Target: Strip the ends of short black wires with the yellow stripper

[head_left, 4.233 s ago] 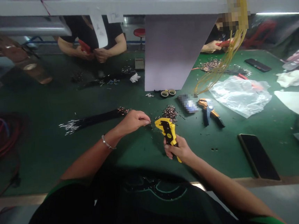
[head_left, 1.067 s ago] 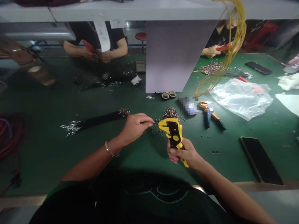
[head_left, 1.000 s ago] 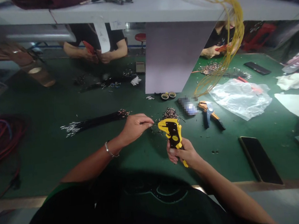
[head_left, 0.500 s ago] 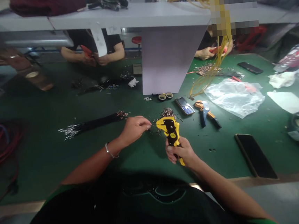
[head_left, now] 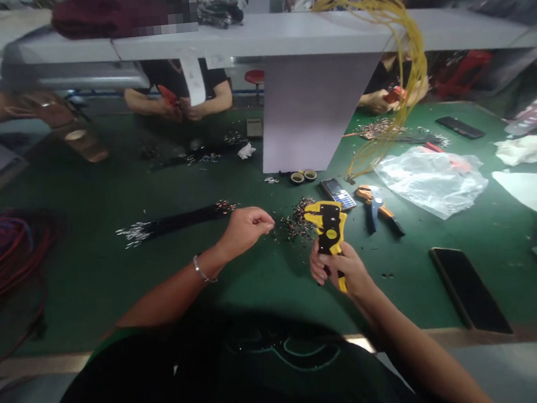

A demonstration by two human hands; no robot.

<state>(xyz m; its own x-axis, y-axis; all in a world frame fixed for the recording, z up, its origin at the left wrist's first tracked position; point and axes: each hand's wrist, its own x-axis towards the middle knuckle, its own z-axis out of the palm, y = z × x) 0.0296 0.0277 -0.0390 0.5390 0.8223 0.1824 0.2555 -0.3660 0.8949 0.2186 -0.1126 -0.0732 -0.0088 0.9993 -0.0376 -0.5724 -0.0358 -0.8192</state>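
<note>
— Green matting (head_left: pixel 83 293) covered the long workbench, didn't it?

— Yes, smooth and flat, strewn with metal crumbs, with a pale wooden edge (head_left: pixel 38 366) along the near side. A grey upright panel (head_left: pixel 317 109) rose from it and carried a shelf (head_left: pixel 254 33). A co-worker's hands (head_left: pixel 180 112) showed across the bench.

— What did the right hand (head_left: pixel 340 270) have?

— It was clenched round the handle of a yellow-and-black wire stripper (head_left: pixel 328 231), held upright above the mat, just beside a heap of small metal terminals (head_left: pixel 298 221).

— And the left hand (head_left: pixel 245 232)?

— It was curled, its fingers (head_left: pixel 263 224) pinched together near that heap. Whether they held anything was too small to tell.

— Any room to move?

— Open mat lay toward a long bundle of black wires (head_left: pixel 176 221) on the left. On the right sat orange-and-blue pliers (head_left: pixel 375 211), a keypad phone (head_left: pixel 338 194), a crumpled clear plastic bag (head_left: pixel 431 187) and a black smartphone (head_left: pixel 469 290).
</note>
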